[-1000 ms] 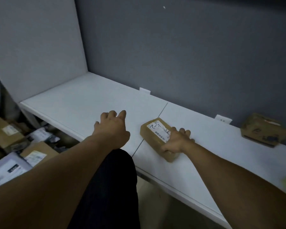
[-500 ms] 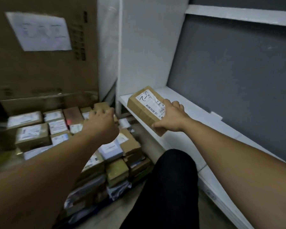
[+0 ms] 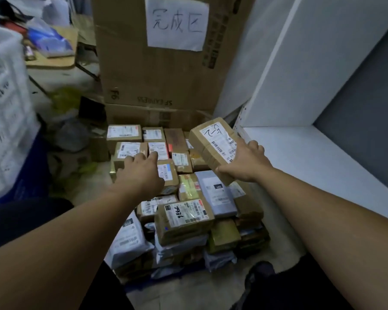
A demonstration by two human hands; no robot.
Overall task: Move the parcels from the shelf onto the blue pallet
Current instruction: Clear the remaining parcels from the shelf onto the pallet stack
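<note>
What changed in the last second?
The right hand lifted the brown parcel off the shelf and carried it left, above the stacked parcels. The left hand swung from the shelf to over the stack. Unchanged: the right grip on the parcel; left hand empty.

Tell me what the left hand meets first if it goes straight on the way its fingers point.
Probably the small white-labelled parcel just beyond the fingertips of the left hand. How high the hand hovers above it is unclear.

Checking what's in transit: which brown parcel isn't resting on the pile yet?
The brown parcel with the handwritten label, gripped by the right hand above the pile; all others lie stacked.
</note>
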